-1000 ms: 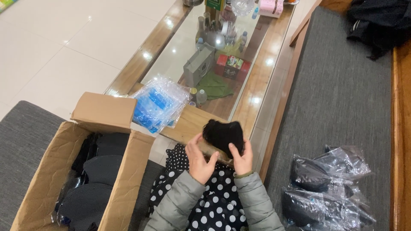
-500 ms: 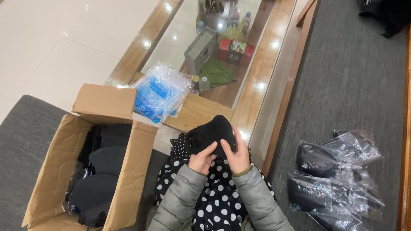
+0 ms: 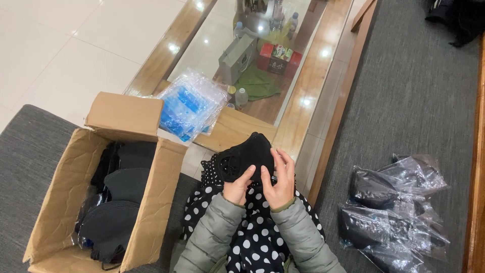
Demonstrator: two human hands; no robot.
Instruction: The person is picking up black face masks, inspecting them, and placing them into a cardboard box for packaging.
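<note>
Both my hands hold a black cup-shaped face mask point(image 3: 246, 156) up in front of me, above my lap. My left hand point(image 3: 238, 188) grips its lower edge with the thumb pressed on the fabric. My right hand point(image 3: 279, 180) holds the mask's right side, fingers spread along its back. A black garment with white polka dots point(image 3: 252, 237) covers my lap beneath the grey-green jacket sleeves. On my left, an open cardboard box point(image 3: 65, 187) holds several more black masks point(image 3: 118, 202).
Several clear plastic bags with black masks point(image 3: 394, 212) lie on the grey cushion to my right. A stack of empty clear bags with blue print point(image 3: 189, 106) rests on the wood-framed glass coffee table point(image 3: 308, 96). Bottles and boxes sit under the glass.
My hands have turned the mask so that its domed front faces left, and my right fingers have shifted along its back. The view has tilted slightly.
</note>
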